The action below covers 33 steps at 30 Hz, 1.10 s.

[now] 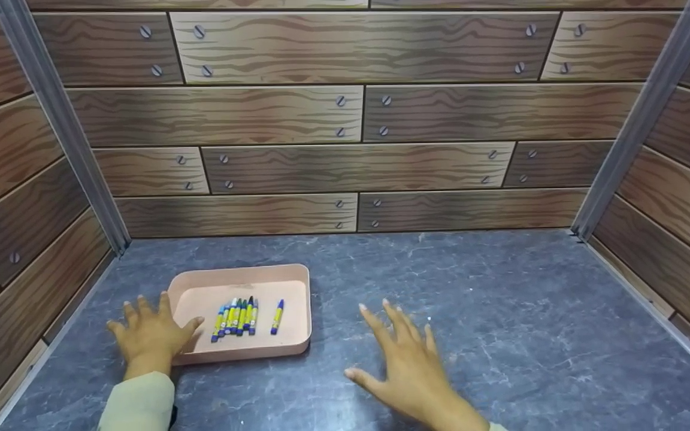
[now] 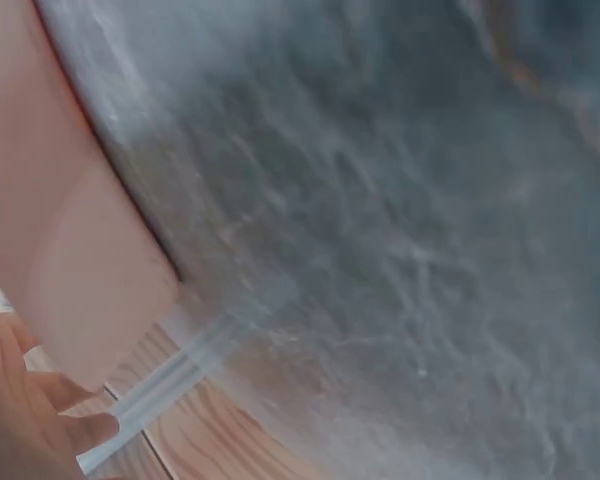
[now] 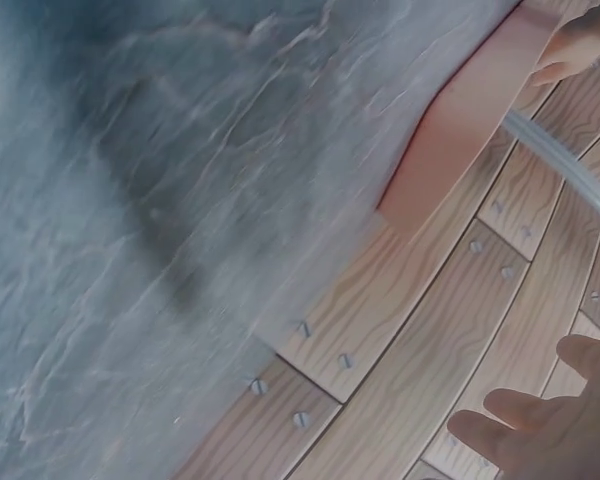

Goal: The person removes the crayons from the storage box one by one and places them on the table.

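A shallow pink tray [image 1: 243,354] lies on the left half of the table in the head view. Inside it, several crayons [image 1: 237,317] with yellow-green wrappers sit side by side in a row. One more crayon [image 1: 277,317], blue-tipped, lies apart to their right. My left hand [image 1: 150,335] is at the tray's left side with fingers spread and the thumb reaching over the rim; whether it touches the tray I cannot tell. To the right of the tray, my right hand [image 1: 408,368] hovers over the table with spread fingers, holding nothing.
The grey-blue marbled table [image 1: 501,311] is enclosed by wood-patterned panels [image 1: 345,114] at the back and both sides. Metal corner posts [image 1: 72,131] stand at the back left and back right.
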Each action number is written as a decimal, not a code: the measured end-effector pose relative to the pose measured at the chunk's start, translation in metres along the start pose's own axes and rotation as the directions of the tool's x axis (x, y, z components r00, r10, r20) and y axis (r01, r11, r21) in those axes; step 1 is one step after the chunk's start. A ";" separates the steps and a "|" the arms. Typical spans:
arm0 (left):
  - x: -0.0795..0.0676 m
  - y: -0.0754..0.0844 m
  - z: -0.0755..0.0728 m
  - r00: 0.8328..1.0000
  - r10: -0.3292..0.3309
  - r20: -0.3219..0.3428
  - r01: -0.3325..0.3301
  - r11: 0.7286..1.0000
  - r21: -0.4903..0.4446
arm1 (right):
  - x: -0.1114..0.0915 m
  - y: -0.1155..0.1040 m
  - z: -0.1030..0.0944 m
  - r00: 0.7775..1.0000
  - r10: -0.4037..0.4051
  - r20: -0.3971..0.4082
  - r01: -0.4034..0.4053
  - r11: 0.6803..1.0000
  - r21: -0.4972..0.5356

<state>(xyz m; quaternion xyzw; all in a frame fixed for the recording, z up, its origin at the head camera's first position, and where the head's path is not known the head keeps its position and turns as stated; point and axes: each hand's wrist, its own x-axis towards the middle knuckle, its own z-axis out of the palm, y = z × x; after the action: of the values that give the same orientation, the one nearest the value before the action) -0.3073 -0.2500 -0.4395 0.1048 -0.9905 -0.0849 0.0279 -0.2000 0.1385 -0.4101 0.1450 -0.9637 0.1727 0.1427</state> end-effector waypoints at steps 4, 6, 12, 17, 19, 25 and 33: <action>0.004 -0.005 0.001 0.999 -0.009 0.036 0.009 1.000 0.000 | -0.005 -0.005 -0.002 0.999 -0.028 0.026 0.028 0.999 0.027; 0.005 -0.007 0.001 0.999 -0.011 0.048 0.012 1.000 -0.006 | -0.006 -0.008 -0.002 0.998 -0.040 0.039 0.038 0.998 0.041; 0.007 -0.010 0.001 0.999 -0.002 0.051 0.003 1.000 -0.014 | -0.007 -0.013 -0.003 0.996 -0.046 0.083 0.042 0.998 0.048; 0.005 -0.010 0.002 1.000 0.022 0.019 -0.022 1.000 -0.007 | -0.008 -0.014 -0.003 0.994 -0.062 0.089 0.058 0.997 0.046; 0.003 -0.009 0.001 1.000 0.030 0.008 -0.030 1.000 -0.009 | -0.008 -0.014 -0.002 0.994 -0.069 0.089 0.065 0.997 0.046; -0.006 -0.010 0.000 0.998 0.070 -0.006 -0.070 0.997 -0.031 | -0.009 -0.020 0.000 0.992 -0.096 0.085 0.091 0.994 0.065; -0.023 -0.008 0.003 0.990 0.135 -0.048 -0.137 0.989 -0.061 | -0.005 -0.026 0.005 0.989 -0.127 0.072 0.121 0.989 0.088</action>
<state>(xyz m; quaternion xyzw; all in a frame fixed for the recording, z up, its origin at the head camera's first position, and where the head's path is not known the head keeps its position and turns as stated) -0.2840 -0.2524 -0.4450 0.0378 -0.9912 -0.1122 0.0588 -0.1883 0.1144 -0.4084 0.2172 -0.9497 0.1976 0.1094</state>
